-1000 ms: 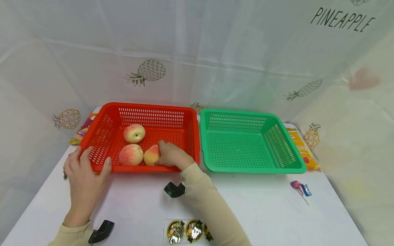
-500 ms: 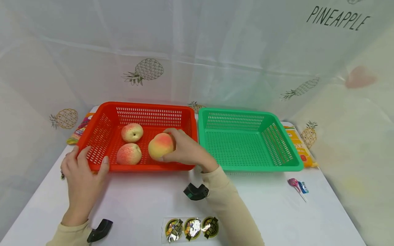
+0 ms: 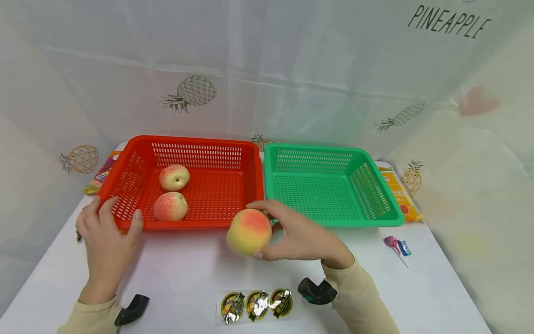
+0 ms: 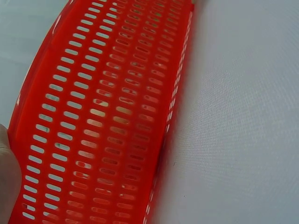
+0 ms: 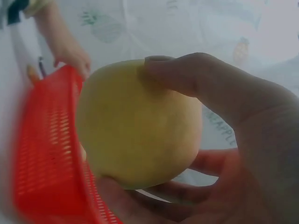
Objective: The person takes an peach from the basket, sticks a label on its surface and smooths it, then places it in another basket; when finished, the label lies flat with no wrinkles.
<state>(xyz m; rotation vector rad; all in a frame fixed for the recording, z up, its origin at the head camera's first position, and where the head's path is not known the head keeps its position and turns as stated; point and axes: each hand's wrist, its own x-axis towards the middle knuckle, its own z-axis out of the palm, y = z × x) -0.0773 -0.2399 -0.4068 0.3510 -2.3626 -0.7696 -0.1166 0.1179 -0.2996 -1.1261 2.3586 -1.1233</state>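
Note:
My right hand (image 3: 298,232) holds a yellow and pink peach (image 3: 249,232) above the table, just in front of the red basket (image 3: 187,225). In the right wrist view the thumb lies over the peach (image 5: 135,126) and the fingers curl beneath it. My left hand (image 3: 106,241) grips the front left corner of that basket, thumb on the front rim and fingers over the left one. The left wrist view shows part of this hand (image 4: 8,179) against the slotted red wall (image 4: 28,116). Inside the basket two peaches sit, one behind (image 3: 174,177) and one in front (image 3: 170,207).
A green basket (image 3: 325,195) with a bare slotted floor stands right of the red one. Clear-wrapped round stickers (image 3: 255,305) lie near the front. At right are a lollipop (image 3: 392,242), a small blue packet (image 3: 403,247) and an orange bag (image 3: 398,192). Another bag (image 3: 102,174) is at left.
My right hand has lifted a peach out of the red basket and brought it right and toward me, over the front rim. The left hand has stayed at its corner.

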